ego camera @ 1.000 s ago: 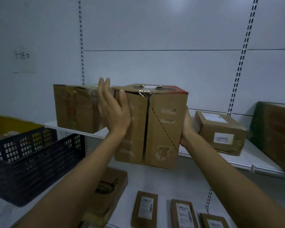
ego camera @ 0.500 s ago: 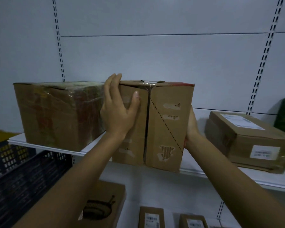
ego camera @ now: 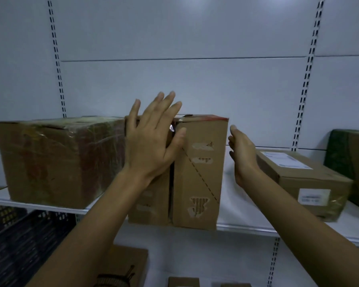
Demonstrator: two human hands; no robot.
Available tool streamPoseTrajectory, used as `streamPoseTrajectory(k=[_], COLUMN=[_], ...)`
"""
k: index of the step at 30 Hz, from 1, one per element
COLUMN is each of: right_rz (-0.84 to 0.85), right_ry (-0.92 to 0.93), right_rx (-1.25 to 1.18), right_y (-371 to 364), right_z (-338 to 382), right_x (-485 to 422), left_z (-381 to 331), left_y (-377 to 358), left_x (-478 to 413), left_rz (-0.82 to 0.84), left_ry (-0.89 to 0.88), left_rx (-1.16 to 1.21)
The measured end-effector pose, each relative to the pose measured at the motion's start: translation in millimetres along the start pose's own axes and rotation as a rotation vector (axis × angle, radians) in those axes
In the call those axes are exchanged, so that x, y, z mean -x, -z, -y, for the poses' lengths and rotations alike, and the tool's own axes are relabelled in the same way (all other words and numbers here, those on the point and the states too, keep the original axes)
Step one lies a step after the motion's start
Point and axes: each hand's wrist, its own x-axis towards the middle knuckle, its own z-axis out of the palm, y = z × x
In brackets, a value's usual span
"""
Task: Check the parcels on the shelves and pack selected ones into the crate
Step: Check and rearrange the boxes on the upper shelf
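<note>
Left hand (ego camera: 151,141) fingers splayed across torn corrugated cardboard box (ego camera: 199,172); right hand (ego camera: 241,156) fingers straight, holding nothing, just beside it. Right of them: parcel (ego camera: 303,183), white labels unreadable.

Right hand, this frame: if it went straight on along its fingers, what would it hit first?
Probably the white back panel. The right hand, open, points up and away through the gap between the torn box and the labelled parcel; depth is unclear, so it might graze the torn box's side.
</note>
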Motion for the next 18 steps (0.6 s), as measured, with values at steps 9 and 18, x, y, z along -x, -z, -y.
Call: streamPoseTrajectory(k=[9, 18], right_rz=[0.220, 0.332], right_ry=[0.302, 0.205], right_rx=[0.264, 1.105], right_y=[76, 235], right_z=[48, 33], right_x=[-18, -56], left_z=[-115, -241], left_y=[-20, -132], left_x=[-59, -20], left_rz=[0.099, 0.578], left_ry=[-0.077, 0.655], left_rx=[-0.046, 0.527])
